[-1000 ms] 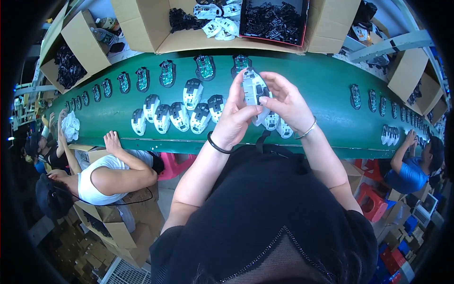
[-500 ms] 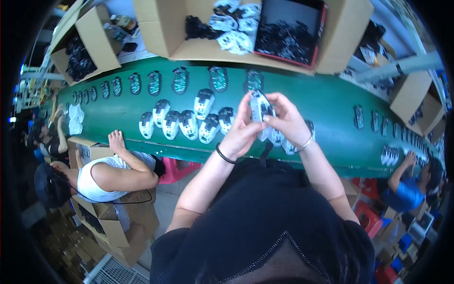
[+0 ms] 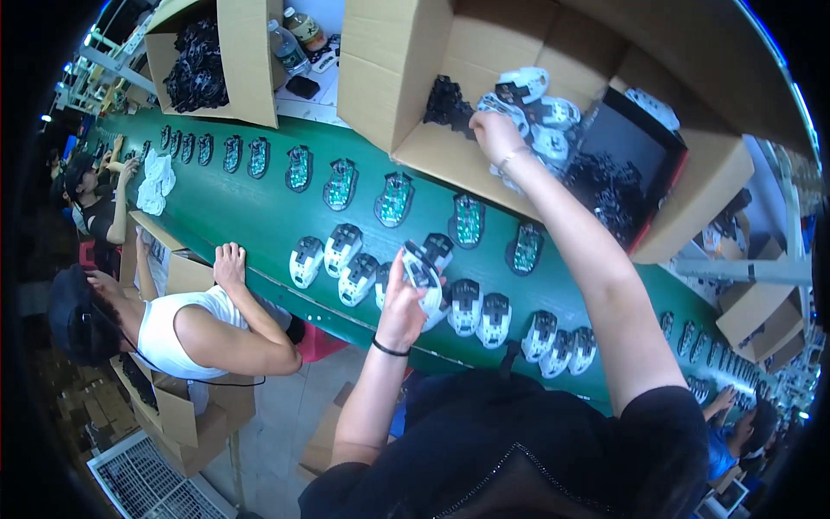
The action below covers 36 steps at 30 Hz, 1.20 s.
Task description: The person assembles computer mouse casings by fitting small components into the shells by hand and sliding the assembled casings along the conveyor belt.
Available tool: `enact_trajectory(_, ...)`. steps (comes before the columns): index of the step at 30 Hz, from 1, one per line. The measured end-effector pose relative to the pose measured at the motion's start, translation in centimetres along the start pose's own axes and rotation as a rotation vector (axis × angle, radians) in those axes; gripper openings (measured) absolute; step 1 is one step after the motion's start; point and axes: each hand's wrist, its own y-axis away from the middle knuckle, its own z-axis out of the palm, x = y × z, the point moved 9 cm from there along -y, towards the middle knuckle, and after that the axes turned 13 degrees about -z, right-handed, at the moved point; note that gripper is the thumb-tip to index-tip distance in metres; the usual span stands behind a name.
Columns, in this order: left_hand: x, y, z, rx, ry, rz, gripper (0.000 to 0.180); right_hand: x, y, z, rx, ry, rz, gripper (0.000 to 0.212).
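Observation:
My left hand (image 3: 403,311) is closed around a white and black mouse shell (image 3: 421,275), held tilted above the green conveyor belt. My right hand (image 3: 498,138) reaches into the open cardboard box behind the belt, its fingers curled down between a heap of small black parts (image 3: 447,105) and several white mouse shells (image 3: 548,143). Whatever its fingertips pinch is hidden. Around my left hand, several white mouse shells with black tops (image 3: 356,278) stand on the belt. Beyond them runs a row of black mouse bases with green circuit boards (image 3: 395,199).
Inside the large cardboard box (image 3: 370,73) lies a black tray with a red edge (image 3: 647,227), holding small black parts. Another box (image 3: 246,65) and bottles (image 3: 288,48) stand to its left. A person in a white top (image 3: 203,333) sits at left; another in blue (image 3: 731,441) works at right.
My right hand has let go of the mouse shell and moved forward into the cardboard box. The left hand keeps the shell, now lower and to the left. The view has turned and shifted.

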Motion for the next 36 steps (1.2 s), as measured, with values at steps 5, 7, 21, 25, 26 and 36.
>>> enact_trajectory(5,0.6,-1.1,1.5,-0.095,0.121,-0.060,0.078,2.7,-5.3,5.7,-0.146,0.567,-0.173,0.015)
enact_trajectory(7,1.1,-1.8,1.6,-0.095,0.126,-0.066,0.078,4.3,-6.0,6.9,-0.234,0.597,-0.202,0.015)
enact_trajectory(21,0.7,-3.4,5.1,-0.160,0.102,-0.102,0.058,-7.3,6.7,-8.1,-0.196,-0.997,0.353,0.006)
enact_trajectory(25,-1.1,-1.1,8.4,-0.226,-0.060,-0.155,0.070,-13.8,12.5,-10.7,-0.251,-0.735,0.221,0.015)
enact_trajectory(26,-1.6,-0.5,9.1,-0.234,-0.065,-0.169,0.070,-15.2,13.0,-11.5,-0.284,-0.556,0.157,0.015)
enact_trajectory(36,-3.3,3.8,12.8,-0.240,-0.333,-0.093,0.079,-19.5,17.0,-15.1,0.016,-0.264,-0.041,0.008)
